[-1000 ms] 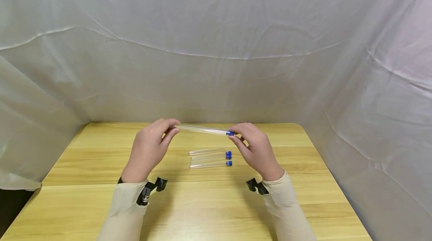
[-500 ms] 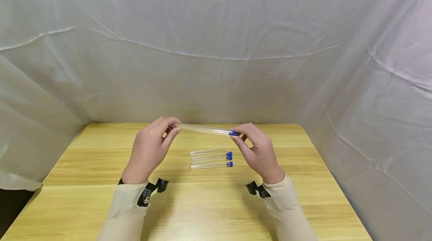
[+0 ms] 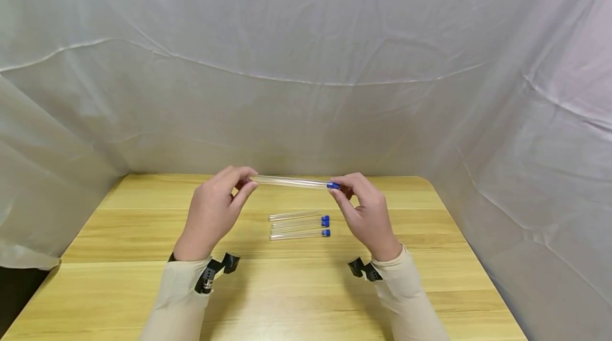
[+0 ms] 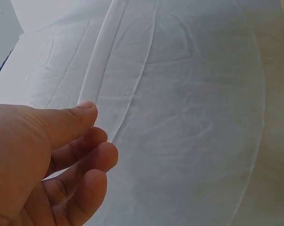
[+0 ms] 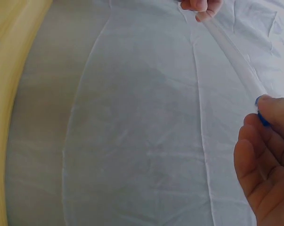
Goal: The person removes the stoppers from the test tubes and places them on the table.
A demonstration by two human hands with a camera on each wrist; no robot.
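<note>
Left hand point(image 3: 212, 212) pinches the closed end and right hand point(image 3: 365, 212) pinches the blue cap point(image 3: 333, 186) of a clear tube point(image 3: 291, 182), held level above the table point(image 3: 143, 235) over three spare tubes point(image 3: 298, 224), steadying it for uncapping.

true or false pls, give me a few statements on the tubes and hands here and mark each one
1. Both hands hold one clear tube in the air between them. True.
2. The right hand pinches the end with the blue cap. True.
3. The left hand rests flat on the table. False: it is raised, pinching the tube's bare end.
4. Six tubes lie on the table. False: about three lie there.
5. The caps on the lying tubes are red. False: blue.
</note>
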